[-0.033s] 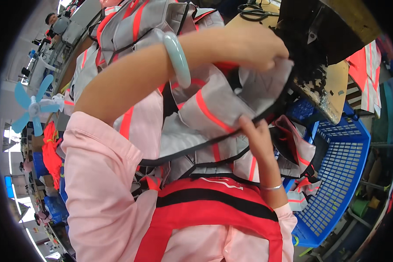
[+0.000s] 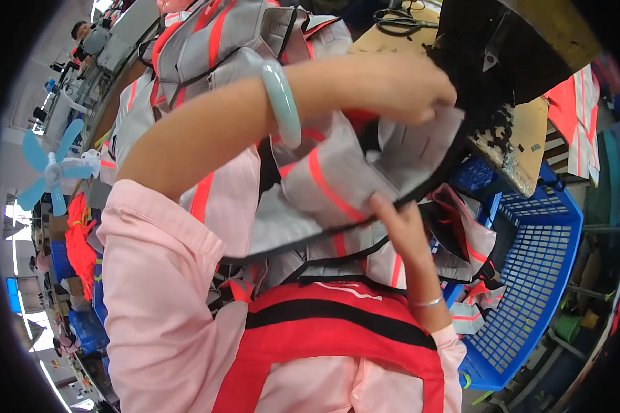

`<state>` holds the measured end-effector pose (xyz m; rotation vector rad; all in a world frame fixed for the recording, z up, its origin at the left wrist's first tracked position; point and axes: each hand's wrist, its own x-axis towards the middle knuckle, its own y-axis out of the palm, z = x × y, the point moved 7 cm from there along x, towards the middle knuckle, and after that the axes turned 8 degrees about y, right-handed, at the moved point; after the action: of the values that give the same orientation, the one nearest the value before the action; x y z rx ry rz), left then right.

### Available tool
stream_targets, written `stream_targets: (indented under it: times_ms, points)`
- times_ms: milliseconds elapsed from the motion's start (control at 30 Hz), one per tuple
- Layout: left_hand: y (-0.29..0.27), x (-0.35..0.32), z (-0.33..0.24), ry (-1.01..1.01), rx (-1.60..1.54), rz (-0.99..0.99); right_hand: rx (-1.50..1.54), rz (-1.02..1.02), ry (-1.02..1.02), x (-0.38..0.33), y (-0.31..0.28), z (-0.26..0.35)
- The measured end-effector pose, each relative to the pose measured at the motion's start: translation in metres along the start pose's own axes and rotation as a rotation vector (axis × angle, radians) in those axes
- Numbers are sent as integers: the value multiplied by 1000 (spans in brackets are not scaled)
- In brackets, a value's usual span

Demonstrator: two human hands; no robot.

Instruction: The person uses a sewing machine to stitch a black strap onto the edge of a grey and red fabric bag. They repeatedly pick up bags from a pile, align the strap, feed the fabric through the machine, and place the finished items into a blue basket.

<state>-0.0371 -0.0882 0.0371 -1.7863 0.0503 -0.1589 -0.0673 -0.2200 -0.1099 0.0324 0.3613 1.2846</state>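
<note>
A grey reflective garment piece (image 2: 331,172) with neon pink-orange stripes and black edge binding lies in front of me, curled upward at its right end. My left arm, with a pale green bangle (image 2: 281,104), reaches across to the upper right. There my left hand (image 2: 417,88) is closed on the raised corner of the garment piece. My right hand (image 2: 401,224), below a thin silver bracelet (image 2: 428,301), pinches the black-bound lower edge between thumb and fingers. Its fingertips are partly hidden behind the cloth.
More grey striped garments (image 2: 231,41) are heaped behind. At upper right, black scraps (image 2: 479,82) cover a wooden board (image 2: 534,131) beside a dark metal plate (image 2: 523,41); scissors (image 2: 398,22) lie farther back. A blue basket (image 2: 530,275) stands right, a blue fan (image 2: 54,167) left.
My left hand has dropped slightly with the garment's corner. My right hand has shifted a little down and left, and the cloth's lower edge is more blurred.
</note>
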Motion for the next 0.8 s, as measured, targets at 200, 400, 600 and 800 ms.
stream_targets:
  times_ms: [200, 400, 600, 800]
  points:
    - [21, -36, -67, 217, 19, -181, 482, -112, 66, -12, -16, -8]
    - [8, -119, -136, 58, 213, 152, 1159, -184, 107, 5, -48, -5]
    - [12, -111, -85, -64, 311, 33, 886, -167, -320, -64, -75, 51]
    - [-16, -21, -104, 528, 230, -468, 618, -999, -464, -155, -115, 60]
